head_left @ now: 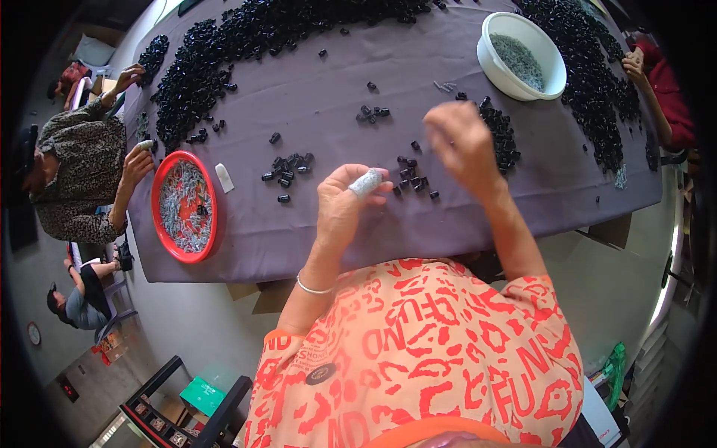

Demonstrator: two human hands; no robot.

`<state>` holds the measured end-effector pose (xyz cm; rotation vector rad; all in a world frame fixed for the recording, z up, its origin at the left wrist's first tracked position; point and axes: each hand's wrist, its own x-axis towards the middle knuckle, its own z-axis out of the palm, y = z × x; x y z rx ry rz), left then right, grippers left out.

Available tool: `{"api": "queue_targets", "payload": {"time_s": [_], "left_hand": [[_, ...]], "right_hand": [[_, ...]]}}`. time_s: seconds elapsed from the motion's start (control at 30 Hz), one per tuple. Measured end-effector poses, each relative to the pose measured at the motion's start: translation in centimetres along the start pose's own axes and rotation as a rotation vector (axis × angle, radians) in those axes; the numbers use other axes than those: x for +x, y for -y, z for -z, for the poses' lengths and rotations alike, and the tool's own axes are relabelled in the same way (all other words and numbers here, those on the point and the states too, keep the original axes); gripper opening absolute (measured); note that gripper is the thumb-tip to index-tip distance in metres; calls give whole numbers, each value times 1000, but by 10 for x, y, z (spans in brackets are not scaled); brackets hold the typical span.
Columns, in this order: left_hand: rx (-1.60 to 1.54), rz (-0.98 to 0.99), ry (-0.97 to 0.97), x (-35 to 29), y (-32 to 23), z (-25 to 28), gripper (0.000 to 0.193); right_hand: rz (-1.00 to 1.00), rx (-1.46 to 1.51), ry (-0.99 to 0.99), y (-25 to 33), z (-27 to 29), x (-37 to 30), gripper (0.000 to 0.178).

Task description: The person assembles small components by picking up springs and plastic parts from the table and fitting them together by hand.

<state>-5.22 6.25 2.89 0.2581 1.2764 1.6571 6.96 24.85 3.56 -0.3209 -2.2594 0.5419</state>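
My left hand (345, 200) is over the near part of the table, its thumb in a whitish wrap (366, 183). Thumb and fingers are pinched together on what looks like a small black plastic piece, mostly hidden. To its right, my right hand (464, 142) is raised with curled fingers; motion smears them, so whether they hold anything is unclear. Between the hands lies a loose group of short black cylindrical pieces (411, 179). Another group (287, 170) lies left of my left hand. Beside my right hand is a denser pile of black pieces (499, 134).
A red basin (217, 216) of small clear pieces stands left, near a white object (224, 178). A white bowl (487, 63) with similar pieces stands far right. Large black heaps (224, 60) cover the far table (433, 52). Co-workers' hands (137, 164) (635, 66) are at both sides.
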Motion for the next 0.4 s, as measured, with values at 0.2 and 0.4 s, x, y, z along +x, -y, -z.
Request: {"api": "queue_targets", "payload": {"time_s": [0.2,0.4], "left_hand": [[-234,18,29,0,7,8,21],[-173,58,-85,-12,1,18,22]], "right_hand": [[-219,-420,119,-65,-15,28,12],[-191,-573,362,-59,-25,31,15]]}}
